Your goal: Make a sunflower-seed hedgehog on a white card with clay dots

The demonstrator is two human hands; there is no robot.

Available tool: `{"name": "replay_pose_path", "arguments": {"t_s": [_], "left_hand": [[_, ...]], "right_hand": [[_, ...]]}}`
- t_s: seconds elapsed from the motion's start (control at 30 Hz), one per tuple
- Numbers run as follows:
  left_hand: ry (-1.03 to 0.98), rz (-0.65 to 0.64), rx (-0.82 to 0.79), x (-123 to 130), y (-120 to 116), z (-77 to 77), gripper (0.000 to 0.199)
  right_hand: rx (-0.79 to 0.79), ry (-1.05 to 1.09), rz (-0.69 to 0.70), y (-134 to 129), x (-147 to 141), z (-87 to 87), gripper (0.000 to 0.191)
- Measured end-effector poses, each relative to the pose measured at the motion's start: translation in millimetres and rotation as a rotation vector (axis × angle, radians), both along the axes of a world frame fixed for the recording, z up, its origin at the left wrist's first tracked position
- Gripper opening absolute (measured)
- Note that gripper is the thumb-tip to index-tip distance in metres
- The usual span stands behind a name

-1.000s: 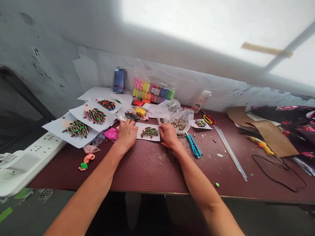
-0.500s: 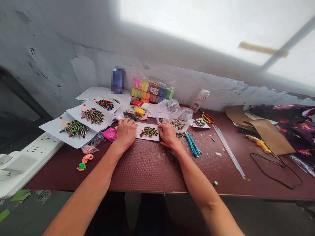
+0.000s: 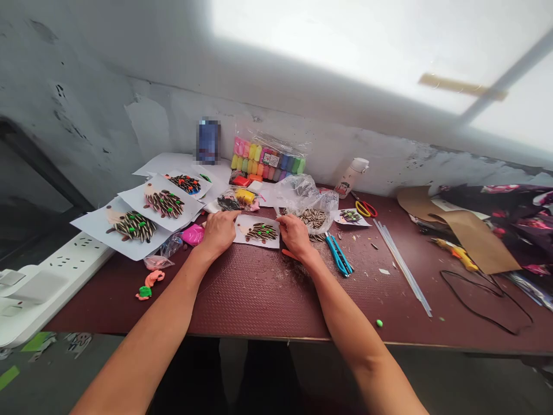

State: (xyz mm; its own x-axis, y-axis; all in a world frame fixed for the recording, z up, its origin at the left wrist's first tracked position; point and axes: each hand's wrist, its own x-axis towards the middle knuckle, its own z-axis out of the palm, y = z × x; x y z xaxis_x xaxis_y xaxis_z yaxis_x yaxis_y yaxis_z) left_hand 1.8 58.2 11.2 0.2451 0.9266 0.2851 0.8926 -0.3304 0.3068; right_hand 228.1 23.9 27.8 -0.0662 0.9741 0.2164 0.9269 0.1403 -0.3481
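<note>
Between my hands lies a small white card [image 3: 256,218] bearing a hedgehog picture [image 3: 262,231], its back covered with striped sunflower seeds and green clay dots. My left hand [image 3: 218,232] grips the card at its left edge, fingertips by the upper left corner. At the opposite edge, my right hand [image 3: 294,235] is closed on the card's right side, the fingers partly hidden. A lump of magenta clay [image 3: 192,234] is beside my left hand. Just beyond my right hand is a clear bag [image 3: 326,203] with loose sunflower seeds [image 3: 313,218].
Finished-looking hedgehog sheets [image 3: 136,249] overlap at the left, near a white power strip [image 3: 82,253]. Clay packs [image 3: 268,158] and a bottle [image 3: 351,177] line the wall. Rightward lie a blue utility knife [image 3: 339,255], scissors [image 3: 365,208], glue sticks [image 3: 404,268] and a glue gun [image 3: 455,253].
My left hand has shifted slightly, its fingers now stretching to the card's upper left corner. More of the card's left end shows. The right hand has stayed nearly still.
</note>
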Motion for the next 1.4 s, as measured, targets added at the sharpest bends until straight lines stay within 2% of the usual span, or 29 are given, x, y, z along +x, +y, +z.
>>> {"name": "replay_pose_path", "arguments": {"t_s": [0.13,0.27,0.47,0.8,1.07,1.4], "left_hand": [[-0.018,-0.056,0.016,1,10,-2.6,0.048],[0.079,-0.117,0.008,2,23,-2.5,0.052],[0.175,-0.113,-0.035,3,33,-4.0,0.045],[0.104,-0.092,-0.061,2,33,2.7,0.027],[0.069,-0.026,-0.126,3,26,10.1,0.029],[-0.034,-0.058,-0.167,2,30,9.7,0.034]], "right_hand": [[0.000,-0.025,0.014,0,1,1.3,0.027],[0.007,-0.004,-0.013,0,1,1.1,0.028],[-0.013,-0.044,-0.070,-1,-2,1.8,0.029],[-0.074,-0.092,-0.105,-3,-5,7.1,0.029],[-0.066,-0.048,-0.086,-2,-4,2.8,0.030],[-0.034,0.091,-0.031,2,-1,-2.8,0.029]]}}
